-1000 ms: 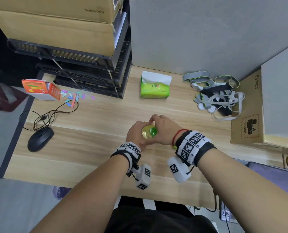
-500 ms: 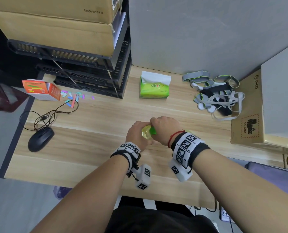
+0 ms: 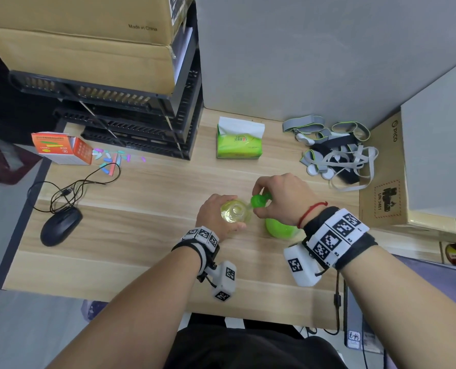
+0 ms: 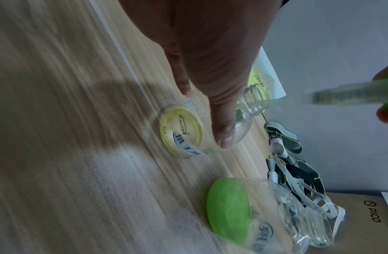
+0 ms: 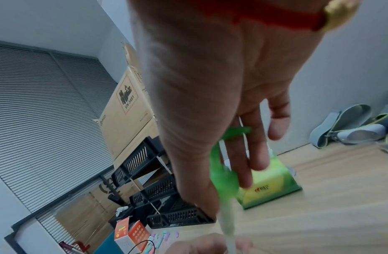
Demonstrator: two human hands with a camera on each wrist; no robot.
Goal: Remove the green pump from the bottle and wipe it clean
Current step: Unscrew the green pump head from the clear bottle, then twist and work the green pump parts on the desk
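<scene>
A clear bottle (image 3: 233,211) with yellowish liquid stands on the wooden desk (image 3: 147,235). My left hand (image 3: 216,211) grips its body, and the thumb (image 4: 223,134) lies across the side. The threaded neck (image 4: 253,99) is uncapped. My right hand (image 3: 280,198) pinches the green pump (image 3: 258,201) just right of and above the neck. The pump's clear tube (image 4: 340,94) is blurred and slants back toward the neck; whether its tip is still inside is unclear. In the right wrist view the pump (image 5: 223,175) sits between thumb and fingers, and the tube (image 5: 228,228) hangs down.
A second clear bottle with a green base (image 3: 278,227) lies under my right wrist. A green tissue pack (image 3: 238,143) stands behind the hands. A heap of grey straps (image 3: 336,153) and a cardboard box (image 3: 381,187) are on the right. A mouse (image 3: 60,226) and black trays (image 3: 141,129) are on the left.
My right hand has lifted the green pump off the bottle neck, up and to the right, drawing the tube out. The left hand still holds the bottle in place.
</scene>
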